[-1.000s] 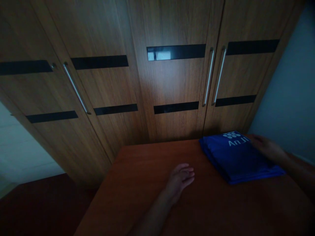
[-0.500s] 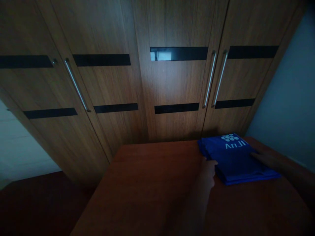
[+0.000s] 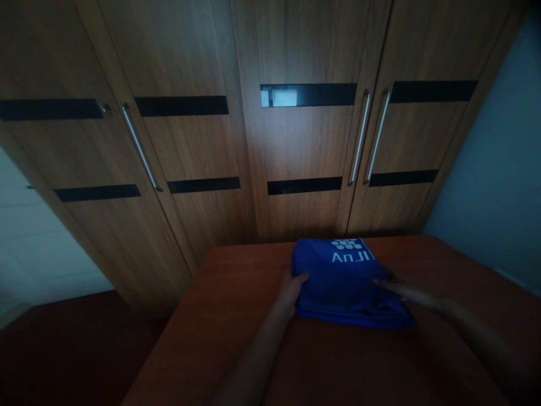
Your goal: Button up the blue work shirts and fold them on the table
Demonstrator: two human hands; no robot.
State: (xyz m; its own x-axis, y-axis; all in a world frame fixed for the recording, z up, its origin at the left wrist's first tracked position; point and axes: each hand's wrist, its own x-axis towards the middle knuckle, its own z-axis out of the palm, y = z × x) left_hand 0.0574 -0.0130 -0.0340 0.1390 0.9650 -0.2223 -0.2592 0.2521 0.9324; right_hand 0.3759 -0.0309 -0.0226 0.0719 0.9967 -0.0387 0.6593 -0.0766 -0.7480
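Observation:
A folded blue cloth [image 3: 338,287] lies near the middle of the wooden table, its layers stacked flat. White lettering and a cluster of white dots show on its far part. My left hand [image 3: 295,287] grips the left edge, thumb on top and the other fingers hidden underneath or behind the fold. On the right side, my right hand [image 3: 393,285] holds the opposite edge, with its thumb on the upper layer and its other fingers partly hidden. The near right corner of the cloth sticks out past that hand.
The reddish-brown table [image 3: 228,293] reaches to a wooden wardrobe [image 3: 304,146] with metal handles and dark strips. A pale blue wall [image 3: 486,197] stands at the right. White panels [image 3: 38,237] and a dark red floor [image 3: 76,344] are at the left.
The folded cloth has moved left across the table, from the right side toward the middle, with both hands on it. The right hand now grips its side edge.

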